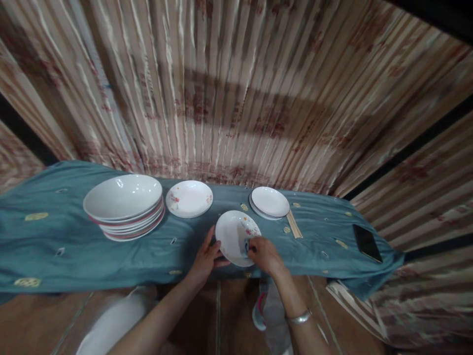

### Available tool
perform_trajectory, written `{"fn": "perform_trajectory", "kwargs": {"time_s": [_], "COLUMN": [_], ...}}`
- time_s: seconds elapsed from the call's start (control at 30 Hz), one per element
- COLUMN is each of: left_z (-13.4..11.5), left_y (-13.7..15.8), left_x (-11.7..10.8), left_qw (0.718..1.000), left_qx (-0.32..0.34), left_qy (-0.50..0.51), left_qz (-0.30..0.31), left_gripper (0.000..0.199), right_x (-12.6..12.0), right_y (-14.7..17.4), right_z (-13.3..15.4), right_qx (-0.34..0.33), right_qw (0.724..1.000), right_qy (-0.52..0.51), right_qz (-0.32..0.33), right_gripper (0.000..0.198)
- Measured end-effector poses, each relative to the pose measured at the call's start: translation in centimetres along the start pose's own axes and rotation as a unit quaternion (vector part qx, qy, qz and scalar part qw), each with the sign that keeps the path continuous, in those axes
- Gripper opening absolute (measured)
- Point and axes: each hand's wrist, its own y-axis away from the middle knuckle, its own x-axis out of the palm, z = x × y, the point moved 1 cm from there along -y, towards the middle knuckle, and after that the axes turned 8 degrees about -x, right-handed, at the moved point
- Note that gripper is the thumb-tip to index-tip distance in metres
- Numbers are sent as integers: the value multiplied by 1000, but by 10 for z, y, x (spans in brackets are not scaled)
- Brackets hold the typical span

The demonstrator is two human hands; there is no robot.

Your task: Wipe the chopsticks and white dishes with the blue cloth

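A white plate (233, 235) with a flower print near its right rim is tilted up in front of me, close to the table's front edge. My left hand (207, 256) grips its left rim, thumb on top and other fingers at the side and underneath. Closed around a small bluish cloth (246, 245), my right hand (264, 254) presses it on the plate's right side. Most of the cloth is hidden by the fingers. Just behind and left of this plate lie flowered white plates (189, 198), stacked low.
Large white bowls or deep plates (125, 199) are stacked at the left. Smaller white plates (271, 202) stand right of centre, beside pale wooden chopsticks (294, 226). A dark phone (367, 242) lies far right on the teal tablecloth (199, 234). Behind hangs a pleated curtain (229, 98).
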Motion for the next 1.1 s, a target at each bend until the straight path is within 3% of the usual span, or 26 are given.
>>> {"fn": "perform_trajectory", "kwargs": {"time_s": [0.43, 0.7, 0.83, 1.1], "left_z": [0, 2, 2, 5], "left_y": [-5, -4, -4, -6], "left_x": [0, 0, 0, -3], "left_qw": [1000, 1000, 1000, 1000], "left_qx": [3, 12, 8, 3], "left_qy": [-10, -5, -9, 0], "left_qz": [-12, -5, -8, -1], "left_gripper": [79, 78, 77, 78], "right_x": [33, 55, 58, 52], "right_y": [-32, -54, -62, -77], "right_z": [-28, -29, -31, -28], "right_qx": [-46, -106, -111, -121], "right_qw": [983, 960, 960, 964], "right_qy": [50, -6, -56, -161], "right_qz": [-171, -258, -251, -176], "right_gripper": [28, 41, 46, 49]}}
